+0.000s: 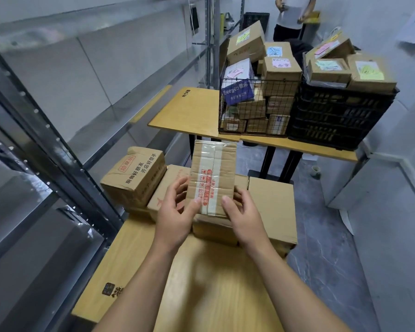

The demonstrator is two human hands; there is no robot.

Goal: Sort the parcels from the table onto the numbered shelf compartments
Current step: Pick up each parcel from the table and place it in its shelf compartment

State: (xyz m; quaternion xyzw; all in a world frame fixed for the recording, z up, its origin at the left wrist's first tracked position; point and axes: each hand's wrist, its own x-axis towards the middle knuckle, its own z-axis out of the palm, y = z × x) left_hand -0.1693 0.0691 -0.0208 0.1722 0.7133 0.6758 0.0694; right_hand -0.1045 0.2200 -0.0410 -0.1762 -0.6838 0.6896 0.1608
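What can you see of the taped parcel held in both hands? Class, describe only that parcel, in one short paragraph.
The taped parcel is a small, flat brown cardboard box, slightly creased, with clear tape across its far end and a pale tape strip printed in red running down its top face. It is held tilted, far end raised, above other cartons on the near table. The left hand grips its near left edge and the right hand its near right edge, thumbs on top.

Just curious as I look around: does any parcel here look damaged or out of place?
Yes. The box with Chinese print on the near table's left is crumpled and dented along its top edge. The held parcel looks intact.
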